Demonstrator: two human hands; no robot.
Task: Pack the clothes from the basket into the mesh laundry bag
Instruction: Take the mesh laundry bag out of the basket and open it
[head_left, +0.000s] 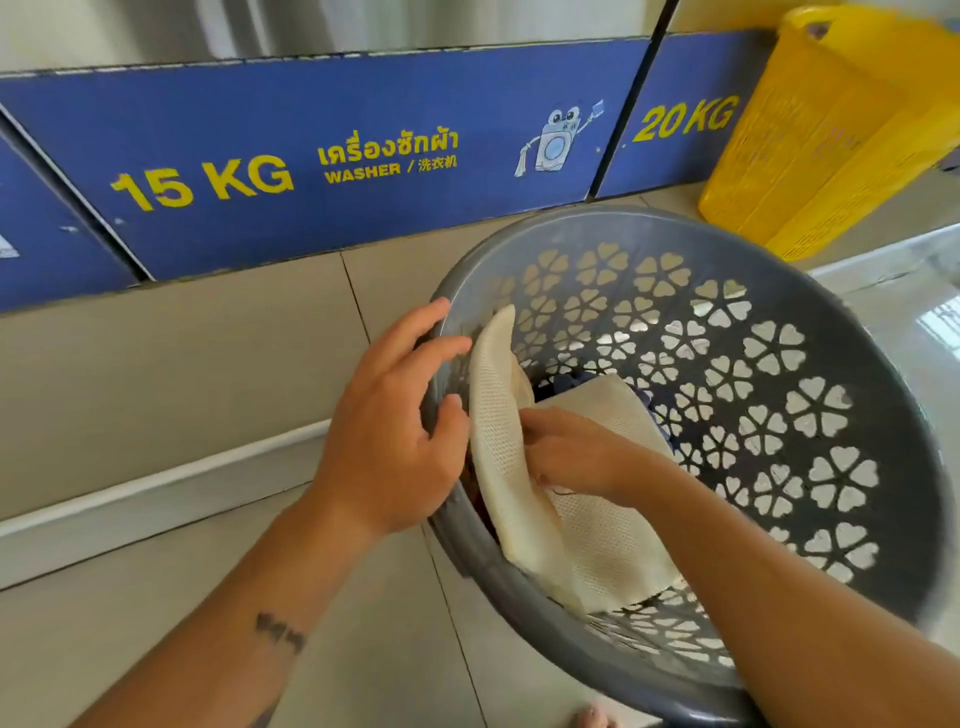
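A round grey plastic basket (883, 415) with flower-shaped holes sits on the floor at the centre right. A cream mesh laundry bag (506, 467) lies folded over its left inner wall. My right hand (582, 452) reaches into the basket and pinches the bag's fabric. My left hand (395, 415) rests on the basket's left rim, fingers spread, its fingertips next to the bag's edge. Dark blue clothes (571, 382) peek out under the bag at the bottom of the basket; most of them are hidden.
A tall yellow plastic basket (831, 130) stands at the back right. Blue washer panels (311, 156) marked 15 KG and 20 KG run along the back. Beige floor tiles (182, 374) lie to the left. A toe (592, 719) shows at the bottom edge.
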